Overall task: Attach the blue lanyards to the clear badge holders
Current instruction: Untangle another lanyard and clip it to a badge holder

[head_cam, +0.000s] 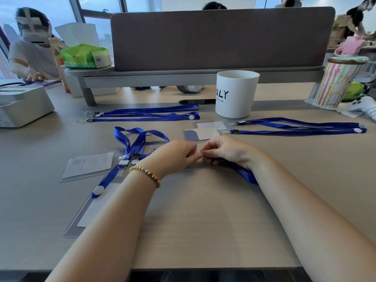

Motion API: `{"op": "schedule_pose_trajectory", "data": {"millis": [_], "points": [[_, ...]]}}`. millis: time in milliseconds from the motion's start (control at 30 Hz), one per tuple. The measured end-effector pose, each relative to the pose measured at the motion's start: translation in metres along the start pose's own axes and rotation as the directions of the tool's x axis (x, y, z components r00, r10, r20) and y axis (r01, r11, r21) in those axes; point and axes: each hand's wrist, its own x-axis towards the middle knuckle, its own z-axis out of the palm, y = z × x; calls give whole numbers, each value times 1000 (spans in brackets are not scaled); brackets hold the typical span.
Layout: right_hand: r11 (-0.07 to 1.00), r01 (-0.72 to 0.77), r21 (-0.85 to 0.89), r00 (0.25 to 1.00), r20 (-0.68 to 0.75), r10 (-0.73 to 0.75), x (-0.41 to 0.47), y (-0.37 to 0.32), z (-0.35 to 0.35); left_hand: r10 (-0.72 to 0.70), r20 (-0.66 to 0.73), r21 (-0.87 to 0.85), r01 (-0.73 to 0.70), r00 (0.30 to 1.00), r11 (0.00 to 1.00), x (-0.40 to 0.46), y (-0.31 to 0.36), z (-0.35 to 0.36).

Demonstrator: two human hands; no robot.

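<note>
A: What fills the frame?

B: A pale wood-grain desk (203,220) with a grey fabric divider (219,39) across the upper half. Below it stands a smooth white cup (236,94) with dark lettering.

A: And the lanyards?

B: Flat blue woven ribbons. Two lie straightened at upper left of centre (146,113), two more at right (301,127), clipped to clear badge holders (205,131) holding white cards. A looped lanyard (138,139) lies left of the hands, over further clear holders (89,165).

A: Where are the hands?

B: At centre, fingertips meeting. The left hand (175,153), a gold bead bracelet (145,174) at its wrist, pinches a clear holder (190,166) that is mostly hidden beneath it. The right hand (225,150) curls round a dark clip (209,158); its blue ribbon (244,174) trails under the right wrist.
</note>
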Motion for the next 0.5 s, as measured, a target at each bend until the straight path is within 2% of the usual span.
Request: {"op": "schedule_pose_trajectory", "data": {"millis": [233,500], "points": [[1000,30,-8,999,-17,-30,-1,0,5,12,82,-86,-5,997,996,0,-4,0],[994,72,-80,997,-27,-75,2,0,11,-49,94,18,47,994,999,-1,11,0]]}}
